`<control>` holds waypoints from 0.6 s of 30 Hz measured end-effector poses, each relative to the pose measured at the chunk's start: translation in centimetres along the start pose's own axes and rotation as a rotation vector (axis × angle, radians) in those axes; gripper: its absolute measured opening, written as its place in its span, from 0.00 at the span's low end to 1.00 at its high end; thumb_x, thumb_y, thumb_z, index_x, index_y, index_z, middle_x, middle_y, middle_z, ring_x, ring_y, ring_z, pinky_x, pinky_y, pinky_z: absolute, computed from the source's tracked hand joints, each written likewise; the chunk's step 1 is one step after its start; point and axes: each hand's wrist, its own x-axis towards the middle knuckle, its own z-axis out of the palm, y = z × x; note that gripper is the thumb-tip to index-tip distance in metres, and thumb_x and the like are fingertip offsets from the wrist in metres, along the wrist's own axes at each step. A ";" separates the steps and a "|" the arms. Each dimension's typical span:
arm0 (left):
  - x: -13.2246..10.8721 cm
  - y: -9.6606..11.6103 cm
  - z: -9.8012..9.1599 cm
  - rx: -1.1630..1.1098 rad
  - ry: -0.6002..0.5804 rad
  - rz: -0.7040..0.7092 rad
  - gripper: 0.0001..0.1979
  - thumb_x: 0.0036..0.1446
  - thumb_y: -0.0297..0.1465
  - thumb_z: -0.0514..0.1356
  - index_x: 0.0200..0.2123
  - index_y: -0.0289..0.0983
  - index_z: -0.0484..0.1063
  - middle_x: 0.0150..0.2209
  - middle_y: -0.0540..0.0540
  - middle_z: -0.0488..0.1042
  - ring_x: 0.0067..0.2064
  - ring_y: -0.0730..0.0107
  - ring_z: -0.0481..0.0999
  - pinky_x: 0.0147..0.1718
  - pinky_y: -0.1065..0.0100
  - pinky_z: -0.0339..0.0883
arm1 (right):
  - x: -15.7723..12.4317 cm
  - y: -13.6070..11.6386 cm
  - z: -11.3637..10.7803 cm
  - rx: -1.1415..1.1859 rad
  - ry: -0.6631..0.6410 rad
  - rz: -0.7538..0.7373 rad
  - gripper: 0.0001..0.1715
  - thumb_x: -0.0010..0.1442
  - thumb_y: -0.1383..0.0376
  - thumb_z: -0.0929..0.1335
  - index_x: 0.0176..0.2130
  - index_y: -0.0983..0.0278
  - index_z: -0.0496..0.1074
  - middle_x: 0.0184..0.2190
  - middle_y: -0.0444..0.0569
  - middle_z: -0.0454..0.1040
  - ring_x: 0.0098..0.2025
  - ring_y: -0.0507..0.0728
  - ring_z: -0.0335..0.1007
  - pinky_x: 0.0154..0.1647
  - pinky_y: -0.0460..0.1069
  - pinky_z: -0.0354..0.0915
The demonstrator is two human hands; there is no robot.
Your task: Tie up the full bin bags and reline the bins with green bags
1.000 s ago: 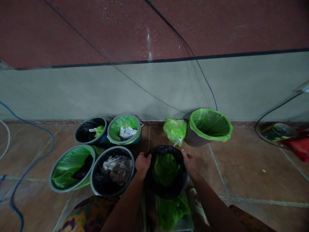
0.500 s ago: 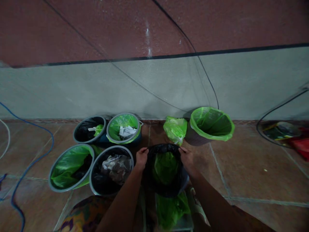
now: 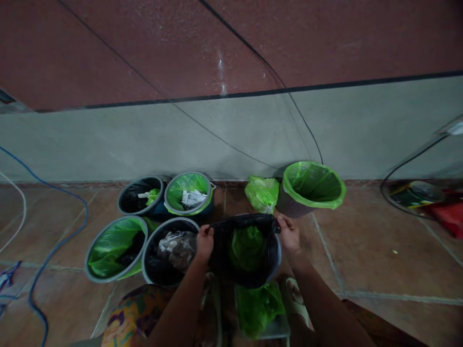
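My left hand (image 3: pixel 205 243) pinches the left edge of a black bin liner (image 3: pixel 221 248), pulling it out past the bin. My right hand (image 3: pixel 289 234) grips the same liner at its right edge. The liner sits in a bin (image 3: pixel 277 262) with a bluish-grey rim, which shows on the right side. A crumpled green plastic bag (image 3: pixel 248 248) lies inside, in the middle of the liner. Just in front of the bin, between my feet, more green plastic (image 3: pixel 258 308) lies in a clear tray (image 3: pixel 277 330).
To the left are several lined bins, among them one with paper scraps (image 3: pixel 193 198) and one with crumpled waste (image 3: pixel 177 248). A knotted green bag (image 3: pixel 262 193) and a green-lined bin (image 3: pixel 314 185) stand by the wall. A blue cable (image 3: pixel 60 243) crosses the floor.
My hands have moved farther apart, stretching the black liner's far edge wider. More of the bin's rim shows on the right. The view has shifted slightly.
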 end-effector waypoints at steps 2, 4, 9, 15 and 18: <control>-0.9 0.3 -0.4 0.142 -0.057 -0.001 0.14 0.54 0.30 0.64 0.45 0.36 0.72 0.42 0.44 0.80 0.45 0.63 0.79 0.47 0.65 0.70 | -1.7 0.1 -0.6 -0.175 -0.037 0.040 0.31 0.51 0.45 0.70 0.41 0.67 0.77 0.37 0.55 0.81 0.44 0.63 0.77 0.48 0.55 0.69; -2.0 0.6 -0.6 0.287 -0.139 -0.015 0.20 0.53 0.29 0.65 0.50 0.34 0.69 0.45 0.40 0.79 0.47 0.61 0.79 0.48 0.64 0.69 | -3.9 0.6 -1.0 -0.400 -0.121 0.082 0.31 0.51 0.46 0.70 0.45 0.67 0.77 0.37 0.55 0.81 0.44 0.65 0.78 0.47 0.56 0.70; -4.7 0.5 -0.9 0.538 -0.229 -0.074 0.19 0.54 0.26 0.64 0.49 0.33 0.70 0.45 0.38 0.80 0.48 0.58 0.80 0.46 0.66 0.69 | -8.8 2.8 -1.3 -0.702 -0.206 0.065 0.41 0.49 0.59 0.71 0.61 0.68 0.66 0.49 0.59 0.77 0.51 0.66 0.75 0.52 0.56 0.69; -7.2 -1.8 -1.6 0.410 -0.241 -0.177 0.16 0.52 0.25 0.64 0.45 0.33 0.77 0.41 0.41 0.82 0.45 0.59 0.81 0.41 0.67 0.70 | -10.9 3.4 -1.8 -0.808 -0.339 0.213 0.25 0.49 0.60 0.71 0.47 0.68 0.74 0.39 0.58 0.79 0.46 0.66 0.77 0.45 0.54 0.69; -8.7 -2.8 -1.6 0.317 -0.281 -0.225 0.12 0.50 0.24 0.63 0.40 0.33 0.80 0.37 0.42 0.83 0.43 0.59 0.81 0.39 0.67 0.70 | -12.0 3.9 -2.4 -0.857 -0.340 0.200 0.18 0.50 0.59 0.70 0.40 0.66 0.74 0.35 0.54 0.78 0.42 0.64 0.77 0.41 0.52 0.68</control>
